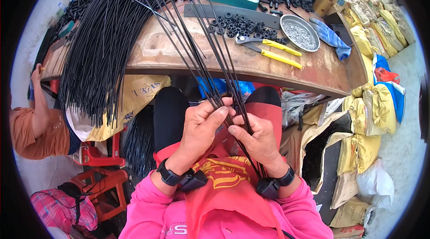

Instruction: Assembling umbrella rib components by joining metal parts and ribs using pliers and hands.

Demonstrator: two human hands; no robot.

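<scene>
Several long thin black rods (193,50) rise from my hands and fan out above the table edge. My left hand (201,121) is closed around one bunch, with its thumb laid across the rods. Beside it, my right hand (257,137) pinches a second bunch between thumb and fingers. Lower ends of the rods run down past my right palm toward the wrist. Both hands are close together over the red apron (228,180) on my lap. What the rods are for cannot be seen.
On the wooden table (154,55) lie a big heap of black rods (101,55), black ring-shaped pieces (244,26), yellow-handled pliers (273,51), a round dish of small metal bits (299,34) and a blue glove (331,37). Yellow sacks (356,154) stand right. Another person (40,127) sits left.
</scene>
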